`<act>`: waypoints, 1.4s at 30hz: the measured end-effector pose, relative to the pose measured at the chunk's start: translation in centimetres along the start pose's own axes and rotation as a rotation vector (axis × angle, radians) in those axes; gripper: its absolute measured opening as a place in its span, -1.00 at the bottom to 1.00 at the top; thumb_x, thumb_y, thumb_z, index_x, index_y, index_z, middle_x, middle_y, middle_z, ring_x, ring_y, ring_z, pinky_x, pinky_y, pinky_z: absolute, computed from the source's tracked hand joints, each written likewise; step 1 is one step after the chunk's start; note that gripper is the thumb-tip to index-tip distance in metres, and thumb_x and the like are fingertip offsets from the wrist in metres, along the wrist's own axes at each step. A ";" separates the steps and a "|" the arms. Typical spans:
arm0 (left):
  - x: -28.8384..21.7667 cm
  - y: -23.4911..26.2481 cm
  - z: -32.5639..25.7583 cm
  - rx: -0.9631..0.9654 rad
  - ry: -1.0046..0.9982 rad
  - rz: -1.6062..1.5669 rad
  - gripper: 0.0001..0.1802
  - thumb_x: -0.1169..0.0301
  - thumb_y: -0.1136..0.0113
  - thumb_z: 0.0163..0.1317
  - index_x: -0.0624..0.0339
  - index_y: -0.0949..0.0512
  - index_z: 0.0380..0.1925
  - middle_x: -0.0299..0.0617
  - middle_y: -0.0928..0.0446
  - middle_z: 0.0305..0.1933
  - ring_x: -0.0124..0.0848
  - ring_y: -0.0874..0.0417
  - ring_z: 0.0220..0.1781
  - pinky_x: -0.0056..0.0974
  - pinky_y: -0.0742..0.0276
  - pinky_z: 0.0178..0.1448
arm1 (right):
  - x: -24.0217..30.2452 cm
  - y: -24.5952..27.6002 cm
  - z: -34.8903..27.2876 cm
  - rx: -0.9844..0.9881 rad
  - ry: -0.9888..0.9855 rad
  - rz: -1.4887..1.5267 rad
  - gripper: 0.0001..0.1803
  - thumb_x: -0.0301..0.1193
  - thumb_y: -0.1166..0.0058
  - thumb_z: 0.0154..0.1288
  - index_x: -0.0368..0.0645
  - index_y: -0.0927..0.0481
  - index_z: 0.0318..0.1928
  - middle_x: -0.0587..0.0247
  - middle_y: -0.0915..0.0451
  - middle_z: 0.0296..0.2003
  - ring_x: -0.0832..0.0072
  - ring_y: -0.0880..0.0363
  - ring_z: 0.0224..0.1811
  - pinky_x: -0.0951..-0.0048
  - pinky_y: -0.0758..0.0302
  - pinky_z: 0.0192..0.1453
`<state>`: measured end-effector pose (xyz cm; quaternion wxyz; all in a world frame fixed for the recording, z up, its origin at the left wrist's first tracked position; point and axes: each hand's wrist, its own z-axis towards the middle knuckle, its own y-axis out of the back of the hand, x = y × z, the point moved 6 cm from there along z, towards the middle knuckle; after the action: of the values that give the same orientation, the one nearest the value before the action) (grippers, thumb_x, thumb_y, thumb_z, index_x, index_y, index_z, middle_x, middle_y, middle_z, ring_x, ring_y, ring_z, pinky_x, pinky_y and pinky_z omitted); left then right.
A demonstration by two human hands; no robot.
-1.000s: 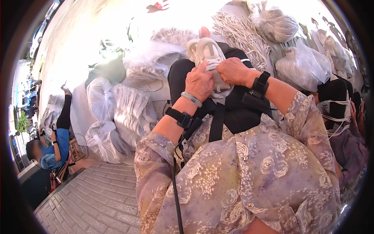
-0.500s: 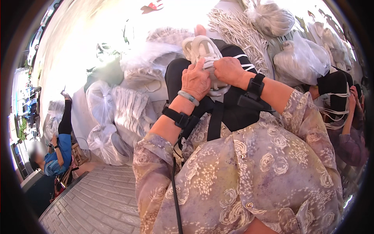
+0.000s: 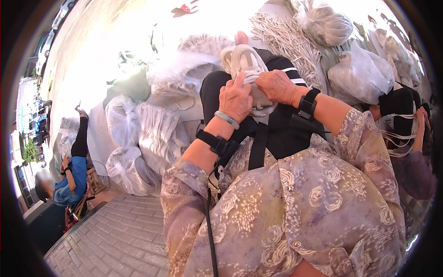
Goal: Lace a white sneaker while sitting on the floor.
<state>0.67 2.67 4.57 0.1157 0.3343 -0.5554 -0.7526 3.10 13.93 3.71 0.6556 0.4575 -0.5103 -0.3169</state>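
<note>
A pair of beige and white sneakers (image 3: 249, 59) rests on my lap between my black-clad thighs, toes pointing away from me. My left hand (image 3: 236, 99) is closed along the left side of the nearer sneaker, its index finger stretched onto the laces; its thumb is hidden. From the right, my right hand (image 3: 277, 87) pinches the white shoelace (image 3: 251, 75) near the top eyelets. The fingertips of that hand are partly hidden. Below the hands, the heel end of the shoe shows.
Clear plastic bags (image 3: 122, 115) of pale goods lie to the left. Beyond my right knee spreads a heap of white laces (image 3: 288, 39), with more stuffed bags (image 3: 360, 71) beside it. Other people sit at far left (image 3: 71, 184) and far right (image 3: 417, 161). Paving (image 3: 120, 231) lies lower left.
The view has shifted slightly. My right hand has turned a little at the laces, its fingers more extended, and my left index finger has moved slightly along them.
</note>
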 end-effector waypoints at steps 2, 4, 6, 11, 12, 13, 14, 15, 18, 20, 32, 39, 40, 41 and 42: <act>0.1 0.0 0.2 -0.008 0.017 -0.028 -0.76 0.42 -0.06 -0.15 0.18 -0.58 -0.40 -0.09 -0.38 0.10 -0.14 -0.49 -0.10 -0.12 -0.43 -0.07 | -0.2 -0.3 0.2 0.030 0.033 0.057 -0.92 -0.45 -0.01 -0.03 -0.16 -0.50 -0.46 0.10 -0.54 -0.45 0.15 -0.56 -0.36 0.24 -0.48 -0.31; 0.3 -0.2 0.2 -0.023 0.033 -0.043 -0.76 0.43 -0.06 -0.15 0.18 -0.58 -0.41 -0.08 -0.39 0.08 -0.13 -0.50 -0.10 -0.12 -0.43 -0.06 | -0.1 -0.4 0.2 0.022 -0.003 0.045 -0.91 -0.45 -0.01 -0.02 -0.17 -0.50 -0.44 0.09 -0.54 -0.43 0.14 -0.56 -0.35 0.24 -0.48 -0.30; 0.4 -0.2 0.4 -0.034 0.050 -0.057 -0.76 0.44 -0.05 -0.16 0.17 -0.58 -0.41 -0.08 -0.40 0.07 -0.11 -0.50 -0.10 -0.12 -0.44 -0.05 | 0.2 -0.4 0.0 0.014 -0.041 0.036 -0.89 -0.44 -0.01 -0.02 -0.17 -0.50 -0.42 0.07 -0.54 -0.41 0.14 -0.55 -0.34 0.24 -0.48 -0.30; 1.0 -0.6 0.6 -0.016 0.155 -0.150 -0.78 0.44 -0.06 -0.14 0.16 -0.59 -0.43 -0.06 -0.42 0.03 -0.09 -0.50 -0.06 -0.14 -0.43 0.01 | 0.4 0.7 -1.0 0.012 -0.198 0.091 -0.89 -0.47 0.01 0.01 -0.19 -0.48 -0.40 0.06 -0.53 -0.39 0.13 -0.55 -0.32 0.21 -0.48 -0.26; 0.9 -0.6 0.7 -0.012 0.150 -0.147 -0.78 0.44 -0.06 -0.14 0.16 -0.59 -0.43 -0.06 -0.42 0.03 -0.09 -0.50 -0.06 -0.14 -0.43 0.01 | 0.2 0.7 -1.2 0.007 -0.203 0.094 -0.89 -0.47 0.01 0.01 -0.19 -0.48 -0.40 0.06 -0.53 -0.39 0.13 -0.55 -0.32 0.21 -0.48 -0.26; 0.9 -0.7 0.8 -0.003 0.155 -0.159 -0.79 0.44 -0.06 -0.14 0.16 -0.59 -0.43 -0.06 -0.43 0.02 -0.10 -0.50 -0.05 -0.15 -0.43 0.02 | -0.1 0.6 -1.3 -0.005 -0.234 0.116 -0.90 -0.47 0.00 0.00 -0.19 -0.48 -0.40 0.07 -0.52 -0.39 0.13 -0.55 -0.32 0.20 -0.48 -0.25; 1.0 -0.8 0.9 0.005 0.162 -0.170 -0.79 0.44 -0.06 -0.13 0.16 -0.59 -0.43 -0.06 -0.43 0.02 -0.10 -0.50 -0.04 -0.15 -0.42 0.03 | -0.3 0.4 -1.5 -0.016 -0.264 0.139 -0.90 -0.47 0.00 -0.01 -0.19 -0.48 -0.40 0.07 -0.52 -0.40 0.13 -0.55 -0.31 0.19 -0.48 -0.24; 1.0 -0.8 0.8 0.008 0.159 -0.168 -0.79 0.44 -0.06 -0.13 0.16 -0.59 -0.43 -0.06 -0.43 0.02 -0.10 -0.50 -0.04 -0.15 -0.42 0.03 | -0.3 0.1 -1.5 -0.018 -0.267 0.141 -0.90 -0.47 0.00 -0.01 -0.19 -0.48 -0.40 0.07 -0.52 -0.40 0.13 -0.55 -0.31 0.19 -0.48 -0.24; 1.1 -1.0 0.8 0.009 0.170 -0.172 -0.80 0.45 -0.06 -0.13 0.16 -0.57 -0.43 -0.07 -0.42 0.02 -0.10 -0.50 -0.05 -0.15 -0.42 0.03 | -0.1 -0.2 -1.3 -0.068 -0.244 0.110 -0.88 -0.48 -0.03 -0.05 -0.19 -0.49 -0.41 0.09 -0.52 -0.40 0.16 -0.55 -0.31 0.22 -0.47 -0.25; 1.0 -1.0 0.8 0.003 0.161 -0.170 -0.81 0.46 -0.06 -0.13 0.17 -0.56 -0.44 -0.08 -0.42 0.00 -0.11 -0.49 -0.06 -0.15 -0.42 0.02 | 0.5 0.1 -0.8 -0.090 -0.147 0.022 -0.85 -0.49 -0.08 -0.10 -0.18 -0.50 -0.41 0.11 -0.51 -0.39 0.19 -0.55 -0.32 0.26 -0.46 -0.27; 1.1 -0.5 0.3 -0.119 0.076 -0.177 -0.82 0.45 -0.13 -0.16 0.15 -0.57 -0.45 -0.07 -0.42 -0.03 -0.09 -0.51 -0.13 -0.12 -0.47 -0.10 | 0.3 -0.2 -1.2 -0.138 -0.238 0.077 -0.88 -0.47 -0.03 -0.04 -0.15 -0.49 -0.40 0.19 -0.50 -0.39 0.25 -0.54 -0.36 0.28 -0.42 -0.29; 0.5 -0.9 0.8 -0.091 0.054 -0.148 -0.82 0.45 -0.12 -0.17 0.15 -0.58 -0.46 -0.06 -0.42 -0.01 -0.11 -0.47 -0.04 -0.13 -0.45 -0.07 | 0.3 -0.5 -1.1 -0.202 -0.159 0.007 -0.84 -0.50 -0.06 -0.11 -0.12 -0.49 -0.40 0.24 -0.51 -0.39 0.29 -0.53 -0.31 0.29 -0.31 -0.23; 0.4 -0.9 0.9 -0.083 0.062 -0.158 -0.82 0.47 -0.12 -0.15 0.17 -0.57 -0.45 -0.06 -0.41 -0.01 -0.10 -0.46 -0.03 -0.14 -0.43 -0.02 | 0.2 -0.5 -1.2 -0.222 -0.172 0.029 -0.85 -0.48 -0.06 -0.09 -0.11 -0.50 -0.40 0.23 -0.52 -0.39 0.29 -0.52 -0.31 0.29 -0.26 -0.21; 0.3 -1.0 0.9 -0.075 0.070 -0.169 -0.83 0.49 -0.11 -0.13 0.18 -0.57 -0.44 -0.06 -0.41 -0.02 -0.09 -0.46 -0.02 -0.15 -0.41 0.02 | 0.1 -0.5 -1.5 -0.220 -0.178 0.030 -0.85 -0.48 -0.06 -0.09 -0.11 -0.50 -0.40 0.23 -0.52 -0.39 0.29 -0.52 -0.31 0.29 -0.26 -0.21; 0.3 -0.9 0.9 -0.068 0.074 -0.165 -0.83 0.49 -0.11 -0.13 0.18 -0.57 -0.44 -0.06 -0.41 -0.02 -0.09 -0.46 -0.02 -0.15 -0.41 0.02 | 0.0 -0.5 -1.6 -0.191 -0.235 0.053 -0.85 -0.47 -0.06 -0.09 -0.11 -0.51 -0.40 0.22 -0.53 -0.39 0.29 -0.53 -0.31 0.29 -0.26 -0.20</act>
<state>0.09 3.52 3.76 0.0849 0.4022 -0.4956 -0.7651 4.68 14.14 3.17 0.6399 0.3392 -0.5631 -0.3980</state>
